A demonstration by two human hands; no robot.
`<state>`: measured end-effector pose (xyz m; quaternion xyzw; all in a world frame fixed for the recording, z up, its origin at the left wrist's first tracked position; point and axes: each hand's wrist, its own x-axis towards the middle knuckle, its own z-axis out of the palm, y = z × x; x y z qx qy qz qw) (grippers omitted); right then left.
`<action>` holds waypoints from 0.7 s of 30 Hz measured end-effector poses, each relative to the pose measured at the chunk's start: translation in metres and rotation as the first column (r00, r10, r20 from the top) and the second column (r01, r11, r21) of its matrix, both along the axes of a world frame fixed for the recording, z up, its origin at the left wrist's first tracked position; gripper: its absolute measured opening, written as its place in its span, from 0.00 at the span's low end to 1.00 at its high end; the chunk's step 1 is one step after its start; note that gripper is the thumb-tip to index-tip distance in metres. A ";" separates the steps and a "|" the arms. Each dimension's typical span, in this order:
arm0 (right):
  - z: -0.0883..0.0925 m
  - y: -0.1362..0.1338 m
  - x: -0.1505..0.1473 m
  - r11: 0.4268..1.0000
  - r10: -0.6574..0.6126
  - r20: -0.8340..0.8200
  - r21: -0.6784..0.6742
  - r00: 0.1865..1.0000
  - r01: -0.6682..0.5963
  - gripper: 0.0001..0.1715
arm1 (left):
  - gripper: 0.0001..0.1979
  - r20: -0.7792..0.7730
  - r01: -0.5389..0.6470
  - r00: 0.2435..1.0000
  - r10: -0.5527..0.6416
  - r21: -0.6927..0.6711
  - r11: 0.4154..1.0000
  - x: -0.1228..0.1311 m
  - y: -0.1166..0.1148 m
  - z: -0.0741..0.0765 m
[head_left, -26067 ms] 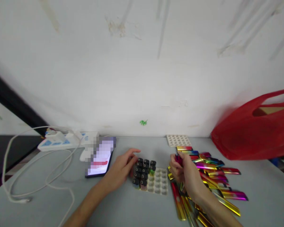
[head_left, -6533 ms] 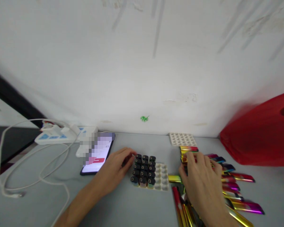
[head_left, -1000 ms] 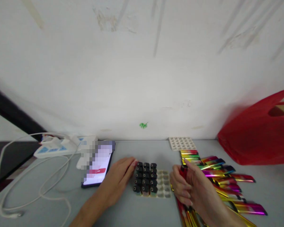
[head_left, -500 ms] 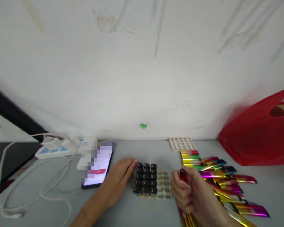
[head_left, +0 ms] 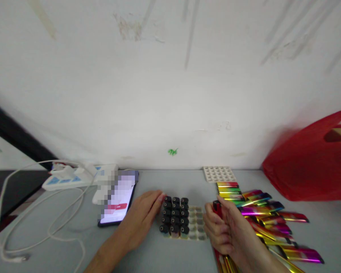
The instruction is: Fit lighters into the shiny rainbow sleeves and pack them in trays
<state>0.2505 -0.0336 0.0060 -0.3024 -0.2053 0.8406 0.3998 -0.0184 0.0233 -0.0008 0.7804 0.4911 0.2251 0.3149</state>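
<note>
My left hand (head_left: 140,217) lies flat on the grey table with its fingers stretched out against the left side of a white slotted tray (head_left: 197,224). Several black-capped lighters (head_left: 174,215) stand upright in the tray's left columns; its right slots show bare. My right hand (head_left: 226,229) is closed around a red lighter (head_left: 216,207), held upright just right of the tray. A heap of shiny multicoloured lighters (head_left: 261,220) lies to the right of that hand.
A lit phone (head_left: 118,201) lies left of my left hand. Behind it sit a white power strip (head_left: 74,176) and a looping white cable (head_left: 39,212). A second white slotted tray (head_left: 218,173) lies by the wall. A red plastic bag (head_left: 312,163) fills the right.
My right hand, closed on the red lighter, has drifted slightly down and left toward the tray. My left hand has stayed beside the tray.
</note>
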 end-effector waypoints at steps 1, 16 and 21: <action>0.001 0.000 0.000 1.000 0.011 -0.018 -0.001 1.000 -0.011 0.36 | 0.23 -0.004 0.005 1.000 -0.005 0.004 1.000 0.000 0.000 0.000; -0.002 0.001 -0.001 0.994 -0.006 -0.247 0.106 0.969 0.033 0.32 | 0.16 -0.016 0.012 1.000 -0.012 -0.001 1.000 -0.002 0.002 -0.002; 0.002 0.000 0.001 0.996 -0.001 -0.306 0.082 0.952 0.028 0.32 | 0.17 -0.018 0.009 1.000 -0.009 -0.010 1.000 -0.002 0.002 -0.002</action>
